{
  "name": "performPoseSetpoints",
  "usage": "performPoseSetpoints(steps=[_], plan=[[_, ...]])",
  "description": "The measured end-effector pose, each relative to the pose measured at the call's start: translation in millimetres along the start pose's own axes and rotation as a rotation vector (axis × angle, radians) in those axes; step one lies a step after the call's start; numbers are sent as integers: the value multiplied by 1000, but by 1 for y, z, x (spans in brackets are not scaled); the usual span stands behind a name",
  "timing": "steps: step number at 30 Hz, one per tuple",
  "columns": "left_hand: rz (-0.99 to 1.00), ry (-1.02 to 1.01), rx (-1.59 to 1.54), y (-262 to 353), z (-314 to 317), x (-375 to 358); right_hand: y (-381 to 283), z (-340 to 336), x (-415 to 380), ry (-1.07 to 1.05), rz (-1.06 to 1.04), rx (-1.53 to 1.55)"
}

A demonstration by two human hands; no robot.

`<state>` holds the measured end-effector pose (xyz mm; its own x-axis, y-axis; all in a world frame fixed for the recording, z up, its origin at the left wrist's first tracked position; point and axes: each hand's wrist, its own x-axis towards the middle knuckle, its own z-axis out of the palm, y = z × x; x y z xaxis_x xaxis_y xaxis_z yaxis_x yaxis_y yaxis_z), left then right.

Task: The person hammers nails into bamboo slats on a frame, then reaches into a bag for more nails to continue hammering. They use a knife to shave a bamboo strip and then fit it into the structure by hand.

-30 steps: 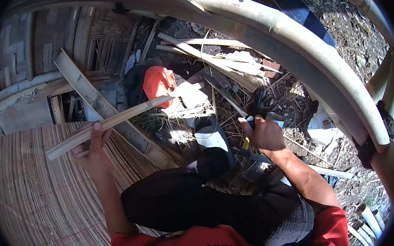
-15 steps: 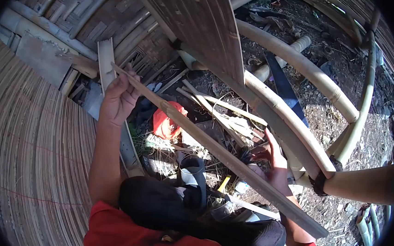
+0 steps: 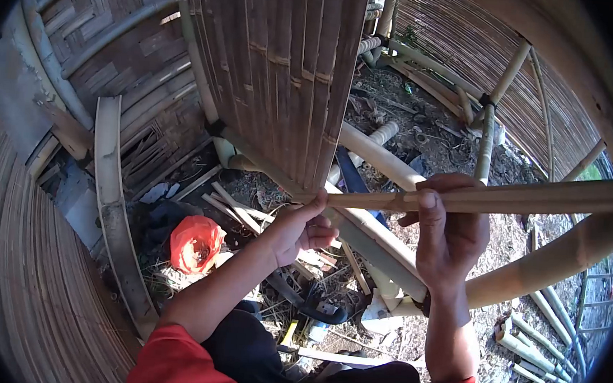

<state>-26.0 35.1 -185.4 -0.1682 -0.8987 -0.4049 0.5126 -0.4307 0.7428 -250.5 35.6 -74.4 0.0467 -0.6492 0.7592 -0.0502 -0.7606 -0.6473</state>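
A long split bamboo strip (image 3: 536,200) lies nearly level in front of me, its left end against the lower edge of an upright bamboo slat panel (image 3: 273,66). My left hand (image 3: 299,234) holds that end at the thumb, with the other fingers loosely curled below. Further right, my right hand (image 3: 454,235) is wrapped round the strip, thumb on the near side and fingers behind. The strip's right end runs out toward the dark edge of the view.
A bamboo rail (image 3: 382,233) runs beneath the panel. On the littered ground are a red plastic bag (image 3: 196,245), a yellow-handled tool (image 3: 289,334) and loose strips. A long curved bamboo piece (image 3: 112,208) leans at left. Several cut poles (image 3: 536,343) lie at right.
The strip has swung from a slant across my lap to nearly level at the panel. My left hand moved right and down; my right hand rose and now grips the strip. The view turned.
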Motion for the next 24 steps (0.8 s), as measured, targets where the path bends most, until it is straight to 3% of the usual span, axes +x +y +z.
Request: performPoseSetpoints(steps=[1, 2, 4, 6, 8, 10, 13, 15, 16, 18, 19, 24], plan=[[-69, 68, 232, 2, 5, -7, -7, 4, 11, 57, 31, -48], [-30, -26, 489, 11, 8, -15, -13, 9, 25, 89, 72, -94], [189, -12, 933, -2, -9, -7, -23, 17, 43, 125, 160, -176], [275, -28, 942, 1, -3, -12, -31, 30, 59, 174, 212, -408], [1097, 23, 1004, 10, 14, -18, -34, 42, 69, 169, 246, -374], [765, -242, 846, 4, 11, -10, -31, 54, 77, 172, 263, -520], [657, -224, 807, -8, 6, 21, -17, 60, 86, 35, 208, -537], [858, -81, 1022, -10, 3, 45, -7, 62, 92, -87, 273, -441], [861, -80, 1011, -15, 6, 57, -1, 61, 95, -95, 270, -449], [1208, 267, 894, -23, 17, 73, 8, 59, 102, -92, 334, -422], [1270, 296, 939, -23, 16, 77, 10, 58, 105, -111, 331, -450], [1285, 320, 1003, -19, 15, 78, 9, 67, 112, -157, 353, -518]])
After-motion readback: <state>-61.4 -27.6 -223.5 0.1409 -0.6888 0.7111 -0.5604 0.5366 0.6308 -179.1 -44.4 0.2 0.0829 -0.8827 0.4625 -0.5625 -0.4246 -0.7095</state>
